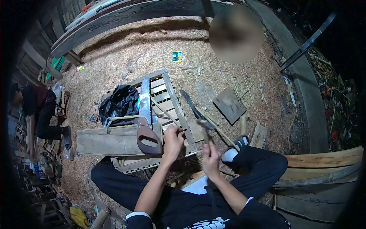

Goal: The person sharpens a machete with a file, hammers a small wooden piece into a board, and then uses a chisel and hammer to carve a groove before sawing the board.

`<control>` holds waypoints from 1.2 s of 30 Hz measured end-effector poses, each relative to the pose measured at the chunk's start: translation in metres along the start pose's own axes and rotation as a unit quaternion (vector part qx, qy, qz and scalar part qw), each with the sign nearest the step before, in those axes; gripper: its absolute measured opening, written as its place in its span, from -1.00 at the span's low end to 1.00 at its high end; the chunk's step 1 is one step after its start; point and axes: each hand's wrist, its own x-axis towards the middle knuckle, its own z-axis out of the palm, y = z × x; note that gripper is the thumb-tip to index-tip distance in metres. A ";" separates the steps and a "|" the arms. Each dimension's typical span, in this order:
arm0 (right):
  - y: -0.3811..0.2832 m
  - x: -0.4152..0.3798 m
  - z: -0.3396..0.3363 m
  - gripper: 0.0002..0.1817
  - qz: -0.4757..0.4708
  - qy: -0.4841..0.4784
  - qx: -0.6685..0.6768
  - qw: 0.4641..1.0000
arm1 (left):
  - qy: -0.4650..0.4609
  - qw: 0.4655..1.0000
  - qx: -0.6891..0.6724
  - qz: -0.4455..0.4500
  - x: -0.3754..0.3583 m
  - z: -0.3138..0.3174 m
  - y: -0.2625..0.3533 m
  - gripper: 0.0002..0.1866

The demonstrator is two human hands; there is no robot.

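Observation:
My right hand (pixel 211 160) is wrapped around the wooden handle of a hammer (pixel 206 124), its head raised and slightly blurred. To its left, my left hand (pixel 173 142) is pinched closed over the edge of a slatted wooden frame (pixel 173 93); whatever it holds is too small to make out. A hand saw (pixel 145 101) with a brown handle lies across the frame and a wide board (pixel 108 142), just left of that hand. Thin sticks (pixel 164 110) rest on the slats. A dark-bladed knife (pixel 189 101) lies on the ground beyond the hammer.
A black plastic bag (pixel 120 103) sits on the frame's left side. A square wooden block (pixel 229 105) lies right of the knife. Another person (pixel 42 110) bends down at far left. A long wooden beam (pixel 141 17) spans the back. Planks (pixel 324 164) lie at right.

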 end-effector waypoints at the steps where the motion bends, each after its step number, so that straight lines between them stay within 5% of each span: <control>1: 0.000 0.002 0.000 -0.54 -0.003 0.001 0.000 1.000 | -0.002 1.000 -0.001 -0.003 0.002 -0.001 0.002 -0.88; 5: -0.019 0.015 -0.010 -0.59 0.024 -0.061 0.039 0.997 | 0.005 0.999 0.001 0.031 0.001 -0.004 0.005 -0.85; 9: -0.010 0.001 -0.002 -0.57 0.031 0.040 0.056 0.997 | 0.002 0.999 -0.018 0.040 -0.009 -0.006 0.009 -0.81; 13: -0.021 0.017 -0.007 -0.61 -0.017 -0.069 -0.008 0.997 | 0.008 0.998 -0.018 0.056 -0.003 -0.005 0.006 -0.80; 17: -0.015 0.007 0.003 -0.55 -0.041 0.073 0.018 0.996 | 0.019 0.999 -0.011 0.047 -0.007 -0.006 0.006 -0.82; 19: -0.022 0.010 -0.003 -0.55 0.070 -0.142 -0.061 0.985 | 0.015 0.998 -0.008 0.061 -0.008 -0.005 0.005 -0.84; 21: -0.025 0.015 -0.003 -0.55 0.025 -0.119 -0.039 0.992 | 0.017 0.998 -0.014 0.061 -0.005 -0.004 0.004 -0.84; 23: -0.024 0.007 0.003 -0.54 -0.057 0.048 0.026 0.997 | 0.013 0.999 -0.018 0.048 -0.011 -0.005 -0.001 -0.84; 25: -0.017 0.002 0.003 -0.54 -0.029 0.041 0.018 0.999 | 0.014 0.999 -0.025 0.042 -0.010 -0.004 0.000 -0.85; 27: -0.017 0.006 0.000 -0.55 0.019 -0.121 -0.066 0.990 | 0.019 0.998 -0.025 0.045 -0.012 -0.001 -0.003 -0.86; 31: -0.028 0.006 -0.003 -0.55 0.030 0.009 0.032 0.999 | 0.017 0.999 -0.026 0.032 -0.013 -0.005 -0.004 -0.88; 36: -0.025 0.012 -0.006 -0.52 0.014 -0.107 -0.072 0.992 | 0.038 0.998 -0.027 0.047 -0.013 -0.004 -0.007 -0.93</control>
